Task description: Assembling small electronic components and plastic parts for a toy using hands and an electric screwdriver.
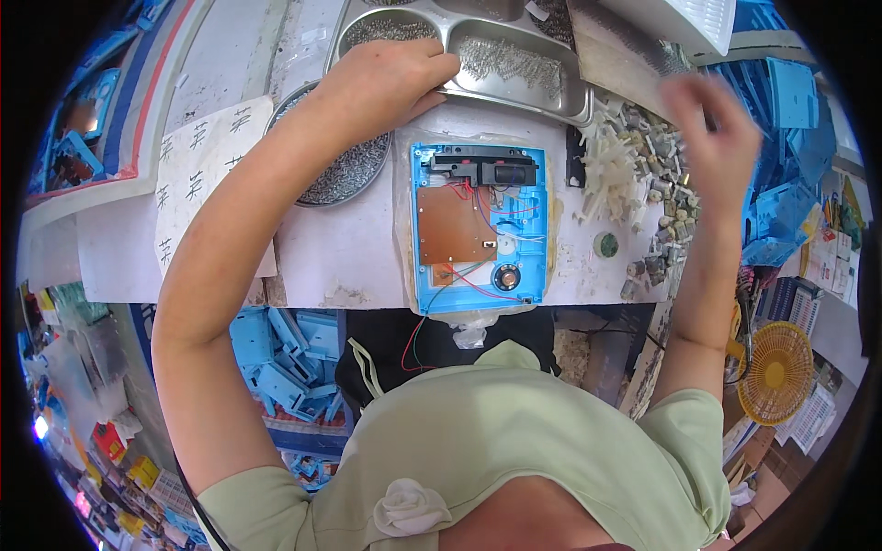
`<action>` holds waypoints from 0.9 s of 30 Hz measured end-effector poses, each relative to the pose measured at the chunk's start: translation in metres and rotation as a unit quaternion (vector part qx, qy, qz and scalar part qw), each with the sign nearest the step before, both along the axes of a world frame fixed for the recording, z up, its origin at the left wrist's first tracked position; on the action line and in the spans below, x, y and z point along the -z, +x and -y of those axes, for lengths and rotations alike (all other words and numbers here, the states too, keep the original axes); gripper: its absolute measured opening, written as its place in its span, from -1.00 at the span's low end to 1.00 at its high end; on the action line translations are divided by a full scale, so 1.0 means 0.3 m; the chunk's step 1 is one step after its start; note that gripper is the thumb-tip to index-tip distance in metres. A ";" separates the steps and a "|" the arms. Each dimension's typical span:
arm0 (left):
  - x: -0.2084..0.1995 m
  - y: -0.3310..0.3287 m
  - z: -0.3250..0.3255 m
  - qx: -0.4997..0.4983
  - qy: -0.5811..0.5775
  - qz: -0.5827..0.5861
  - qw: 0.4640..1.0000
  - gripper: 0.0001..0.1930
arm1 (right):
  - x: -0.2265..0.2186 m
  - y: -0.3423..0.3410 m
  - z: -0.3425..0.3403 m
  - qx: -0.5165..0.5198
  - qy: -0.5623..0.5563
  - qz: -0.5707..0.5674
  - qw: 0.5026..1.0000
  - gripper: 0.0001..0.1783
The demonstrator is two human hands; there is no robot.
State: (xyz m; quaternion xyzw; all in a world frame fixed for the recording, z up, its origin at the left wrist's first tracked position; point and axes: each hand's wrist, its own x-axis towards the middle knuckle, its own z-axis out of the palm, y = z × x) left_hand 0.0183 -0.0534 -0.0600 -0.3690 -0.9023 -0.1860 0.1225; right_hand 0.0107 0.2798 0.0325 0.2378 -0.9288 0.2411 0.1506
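Note:
My left hand is over the near edge of a metal compartment tray. Its fingers are curled together; whatever they hold, if anything, is hidden. Small metal pieces fill the tray's compartments. Beneath my left forearm sits a round metal bowl of small screws. My right hand is raised at the right, blurred by motion, near a pile of small motor-like parts. Between my arms lies an open blue plastic housing, holding a brown circuit board, a small round speaker, a black module and thin wires.
White plastic pieces lie heaped beside the housing, with a green round item nearby. A handwritten sheet is at the left. Blue housings fill bins below and at the right. A yellow basket stands at right.

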 end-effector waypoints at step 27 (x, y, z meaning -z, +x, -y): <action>-0.006 -0.172 -0.207 -0.038 -0.023 -0.039 0.998 -0.80 | -0.115 -0.213 0.197 -0.073 -0.407 0.117 0.903 -0.61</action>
